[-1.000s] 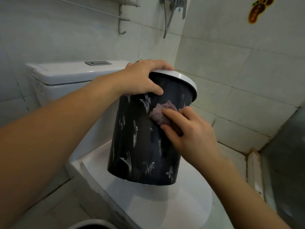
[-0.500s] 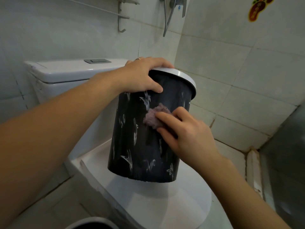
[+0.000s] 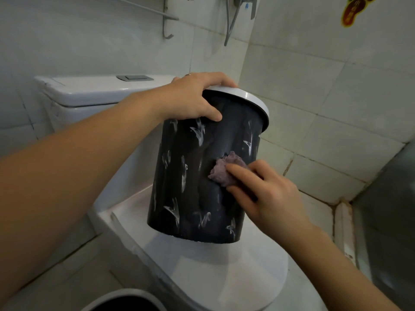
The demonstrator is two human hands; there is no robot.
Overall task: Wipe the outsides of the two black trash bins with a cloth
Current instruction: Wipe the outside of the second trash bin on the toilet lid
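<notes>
- So the black trash bin, the one with the white feathery marks and a white rim on top, is sitting on the closed toilet lid, toward the lid's back edge near the tank. It's tipped a bit, top leaning to the right.
- Left hand is clamped over the bin's top rim, fingers curled across the top and thumb pressed on the black side just under it.
- Right hand has a small wadded purple cloth pushed flat against the bin's side, roughly mid-height on the right part of the wall. Index finger lies stretched over the cloth, the rest of the fingers curl around it.
- Second bin only peeks in at the bottom edge of the view, just its pale rim and dark inside, down in front of the toilet's front left corner.
- Tiled wall behind, with a footprint sticker up in the top right.
</notes>
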